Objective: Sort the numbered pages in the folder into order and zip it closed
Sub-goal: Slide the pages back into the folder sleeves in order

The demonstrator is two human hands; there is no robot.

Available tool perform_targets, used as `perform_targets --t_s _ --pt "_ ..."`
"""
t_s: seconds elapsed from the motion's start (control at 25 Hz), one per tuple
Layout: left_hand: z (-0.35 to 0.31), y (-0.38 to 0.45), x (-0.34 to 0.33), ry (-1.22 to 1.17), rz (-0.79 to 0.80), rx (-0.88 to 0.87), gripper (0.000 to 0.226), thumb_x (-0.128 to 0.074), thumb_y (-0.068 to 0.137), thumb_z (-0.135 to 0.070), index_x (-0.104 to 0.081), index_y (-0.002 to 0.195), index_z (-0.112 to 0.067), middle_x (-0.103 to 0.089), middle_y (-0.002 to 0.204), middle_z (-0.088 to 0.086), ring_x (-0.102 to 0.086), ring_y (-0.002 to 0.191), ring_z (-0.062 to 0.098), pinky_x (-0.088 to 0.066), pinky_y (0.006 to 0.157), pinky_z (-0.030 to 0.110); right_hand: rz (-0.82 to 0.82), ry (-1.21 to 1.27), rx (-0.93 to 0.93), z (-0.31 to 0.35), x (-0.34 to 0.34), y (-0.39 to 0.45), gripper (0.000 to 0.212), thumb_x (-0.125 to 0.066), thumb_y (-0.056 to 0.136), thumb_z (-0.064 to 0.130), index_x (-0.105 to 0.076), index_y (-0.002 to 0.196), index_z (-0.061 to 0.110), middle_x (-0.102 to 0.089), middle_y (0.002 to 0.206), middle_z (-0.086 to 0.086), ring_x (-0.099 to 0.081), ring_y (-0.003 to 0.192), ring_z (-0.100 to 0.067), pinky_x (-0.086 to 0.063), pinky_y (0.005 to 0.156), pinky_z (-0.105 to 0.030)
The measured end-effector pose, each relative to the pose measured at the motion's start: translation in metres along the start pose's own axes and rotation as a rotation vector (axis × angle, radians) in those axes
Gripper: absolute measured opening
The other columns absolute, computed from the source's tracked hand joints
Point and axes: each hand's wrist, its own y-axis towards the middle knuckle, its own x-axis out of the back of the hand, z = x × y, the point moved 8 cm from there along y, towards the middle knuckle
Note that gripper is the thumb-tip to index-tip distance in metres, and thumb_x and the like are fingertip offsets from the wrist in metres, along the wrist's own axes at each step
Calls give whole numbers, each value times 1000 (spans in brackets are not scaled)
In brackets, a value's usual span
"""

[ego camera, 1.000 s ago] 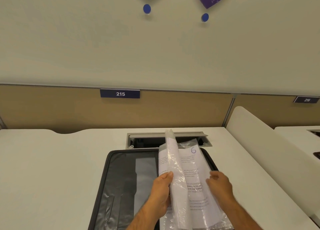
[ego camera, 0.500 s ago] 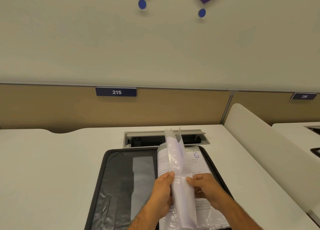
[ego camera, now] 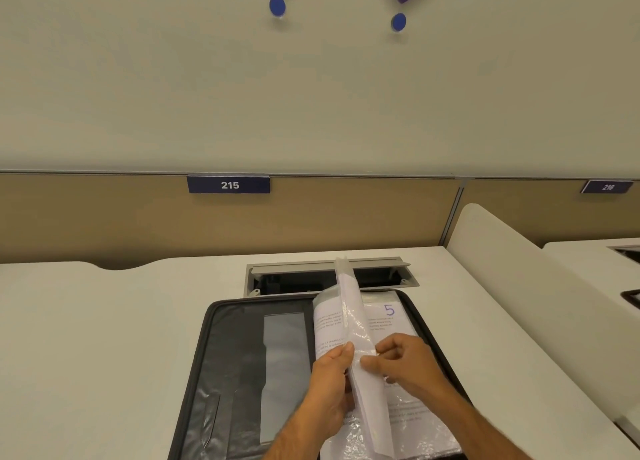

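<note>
We're at a pale desk (ego camera: 104, 321) backed by a tan partition (ego camera: 346, 214) carrying a plate marked 215 (ego camera: 228, 184), with a plain wall above. Spread open on the desk in front of us is the black zip folder (ego camera: 221, 373), its left half showing a dark inner pocket, its right half holding the stack of plastic-sleeved pages (ego camera: 408, 411). The zip is undone all the way round, so the closing step hasn't been touched.

Now to the sorting, which we'd judge to be mid-way at best. A few sleeves (ego camera: 349, 307) stand on edge in the middle of the folder. Our left hand (ego camera: 329, 383) holds them from the left, thumb curled onto the sheets. Our right hand (ego camera: 401, 359) pinches the edge of a sleeve between thumb and fingers. Beneath, lying flat on the right, is a page marked 5 (ego camera: 389, 310). The numbers on the raised sheets we cannot read, so how many are in order is anyone's guess.

Behind the folder sits an open cable tray (ego camera: 294, 276), its lid up, and the raised sleeves reach up in front of it. A curved white divider (ego camera: 502, 252) bounds us on the right. Crinkly plastic is slippery and may cling together.
</note>
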Motion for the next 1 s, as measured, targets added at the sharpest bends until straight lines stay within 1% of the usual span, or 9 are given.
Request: perform_targets --t_s 0.12,0.24,0.36,0.48,0.56,0.68,0.76,0.92,1.0 --pt "2 2 0 -2 23 9 25 -48 106 -26 -65 117 -12 -76 101 14 -74 91 35 -60 81 55 28 133 -97 -9 3 1 27 -87 74 13 -69 86 -3 -74 70 -8 -71 62 -21 -59 60 -33" --pt "3 3 3 17 -8 13 25 -50 105 -28 -63 120 -13 -77 100 13 -74 90 34 -61 73 50 -7 203 -234 -28 19 3 15 -79 83 6 -70 89 -4 -73 71 -10 -68 61 -19 -55 60 -31" --pt "2 5 7 15 -41 -1 23 -51 104 -25 -66 115 -11 -77 96 10 -73 94 32 -61 78 49 -265 85 -314 -49 54 7 22 -70 87 3 -68 108 5 -72 95 -11 -66 80 -24 -52 67 -33" --pt "1 6 5 24 -30 -20 23 -52 104 -23 -68 114 -9 -77 98 10 -71 101 33 -58 90 52 -551 -122 -50 -25 78 -3 21 -63 92 4 -66 111 11 -70 104 -7 -64 90 -21 -51 74 -29" --pt "2 6 3 23 -29 -24 22 -53 104 -23 -68 114 -10 -77 99 10 -71 100 33 -59 87 49 -393 -93 102 -6 58 -4 18 -76 87 22 -68 102 17 -72 95 0 -67 86 -17 -51 68 -21" --pt "4 7 -1 22 -13 -30 24 -50 105 -24 -67 116 -12 -77 101 10 -73 97 32 -61 81 47 36 -8 4 -7 3 -4 46 -93 61 41 -71 95 17 -74 85 0 -73 78 -18 -57 62 -25" --pt "6 7 -2 21 -11 -28 24 -49 105 -24 -66 117 -13 -77 102 10 -73 97 32 -62 79 48 91 53 -42 -11 -6 -3 54 -92 53 40 -72 92 8 -77 83 -2 -75 78 -21 -61 65 -32" --pt "8 6 -4 11 -5 -17 23 -50 105 -22 -67 118 -12 -77 101 10 -74 94 32 -62 76 45 99 154 -104 -16 2 -2 26 -86 75 17 -74 90 1 -77 85 -6 -76 81 -24 -61 69 -35" --pt "9 5 -6 21 1 -18 23 -50 105 -23 -67 117 -13 -77 101 9 -74 93 31 -62 77 45 110 190 -150 -20 6 -2 18 -82 81 14 -76 90 0 -77 89 -9 -76 81 -25 -59 68 -34"
